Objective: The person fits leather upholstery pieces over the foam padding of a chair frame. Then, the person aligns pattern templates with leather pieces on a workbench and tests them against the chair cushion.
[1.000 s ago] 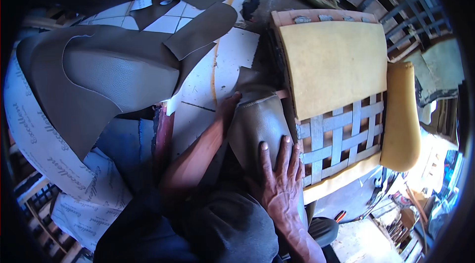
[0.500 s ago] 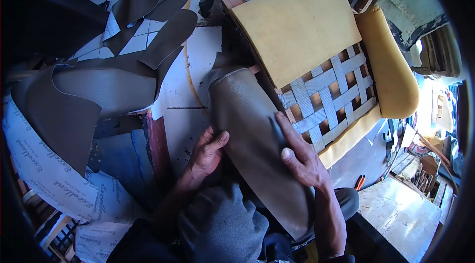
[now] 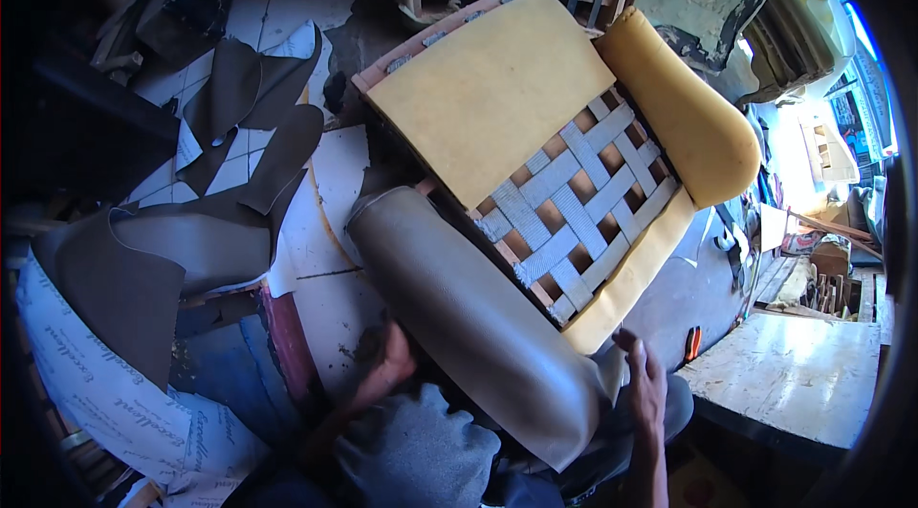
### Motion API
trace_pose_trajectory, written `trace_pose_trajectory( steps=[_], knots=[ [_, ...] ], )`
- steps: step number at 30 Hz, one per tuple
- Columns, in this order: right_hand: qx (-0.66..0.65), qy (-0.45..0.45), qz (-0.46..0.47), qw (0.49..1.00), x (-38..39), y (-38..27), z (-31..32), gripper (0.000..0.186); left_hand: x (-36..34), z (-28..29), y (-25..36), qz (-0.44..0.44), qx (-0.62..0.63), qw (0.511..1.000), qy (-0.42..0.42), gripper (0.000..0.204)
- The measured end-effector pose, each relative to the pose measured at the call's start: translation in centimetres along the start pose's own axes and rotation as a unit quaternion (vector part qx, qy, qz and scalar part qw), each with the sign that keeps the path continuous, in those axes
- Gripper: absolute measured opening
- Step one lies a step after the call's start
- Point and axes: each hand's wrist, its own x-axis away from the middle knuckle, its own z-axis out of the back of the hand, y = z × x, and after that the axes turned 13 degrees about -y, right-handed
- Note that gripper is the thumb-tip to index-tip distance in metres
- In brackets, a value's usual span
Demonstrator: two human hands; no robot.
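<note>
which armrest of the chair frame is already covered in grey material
The near armrest, between the left hand and right hand; the far armrest is bare yellow foam.

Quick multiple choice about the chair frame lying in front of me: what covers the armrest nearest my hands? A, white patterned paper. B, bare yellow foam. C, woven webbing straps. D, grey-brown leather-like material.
D: the near armrest is wrapped in grey-brown leather-like material, with the left hand and right hand at its lower end, while the far armrest shows bare yellow foam.
</note>
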Motion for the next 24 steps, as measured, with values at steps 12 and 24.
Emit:
trace_pose_trajectory(
  steps=[12,24],
  knots=[
    [0.111,-0.078,0.009,0.991,5.7,2.7,-3.7,0.054,0.1,0.5,-2.3,0.151,-0.146,0.972,0.101,0.052],
    [-0.035,-0.104,0.274,0.955,1.0,-3.7,-7.2,0.108,-24.4,-10.8,6.0,0.181,-0.321,0.929,-0.026,0.053]
  ],
)
